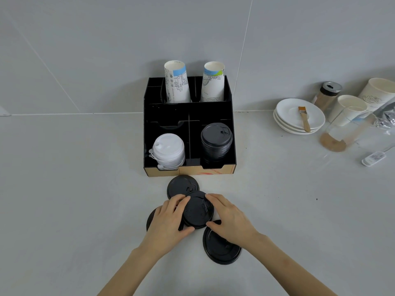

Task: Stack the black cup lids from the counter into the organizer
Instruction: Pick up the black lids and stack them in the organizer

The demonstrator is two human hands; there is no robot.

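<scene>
**Gathering loose lids before the drop-in**

So we're mid-gather here. Both hands are clamped on one small pile of black lids (pixel 197 210) sitting on the counter (pixel 74 199) just in front of the organizer (pixel 149 133): the left hand (pixel 168 221) pinches its left edge, the right hand (pixel 229 216) pinches its right edge, fingers curled round the rim. It looks like more than one lid nested there, but we can't tell how many.

Three more black lids lie loose around it: one (pixel 180 185) between the pile and the organizer's front edge, one (pixel 150 218) mostly hidden under the left hand, and one (pixel 222 246) on the near side, partly under the right wrist.

Inside the organizer, the front right compartment already holds a tall stack of black lids (pixel 216 139); the front left one holds white lids (pixel 168 149), and paper cups (pixel 177 82) stand at the back.

Our guess for the next move: either scoop up the loose ones first, or lift this pile and lower it square onto the black stack. That stack pokes up above the compartment wall, so the pile needs to land centred and level or it'll slide off.
</scene>
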